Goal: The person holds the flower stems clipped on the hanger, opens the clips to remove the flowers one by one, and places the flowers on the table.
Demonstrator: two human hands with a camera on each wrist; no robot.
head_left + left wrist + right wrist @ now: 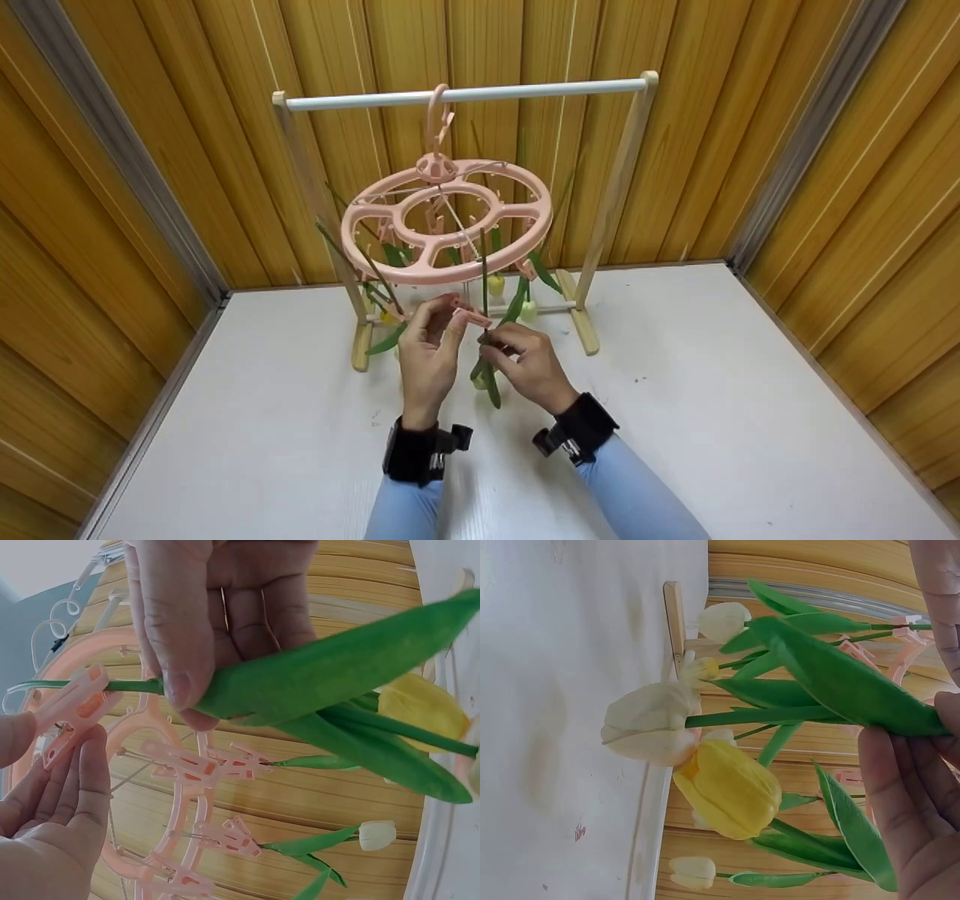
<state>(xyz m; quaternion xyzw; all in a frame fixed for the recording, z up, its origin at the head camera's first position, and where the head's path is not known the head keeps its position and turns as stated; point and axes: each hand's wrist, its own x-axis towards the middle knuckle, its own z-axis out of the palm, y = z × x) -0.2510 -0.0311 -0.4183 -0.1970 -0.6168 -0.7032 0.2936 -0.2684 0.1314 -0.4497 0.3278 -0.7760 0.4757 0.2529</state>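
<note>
Tulip at front of pink ring hanger, long axis near vertical, bloom down, stem up. Right hand pinches stem; left hand pinches pink peg at stem. White tabletop, wood-look walls on 3 sides. Bloom white; leaves green, broad, pointed.

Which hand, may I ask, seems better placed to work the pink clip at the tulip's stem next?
Probably the left hand: it pinches the pink clip at the stem, while the right hand is occupied holding the tulip lower down.

Wood-grain panels enclose a white tabletop, booth-like.
</note>
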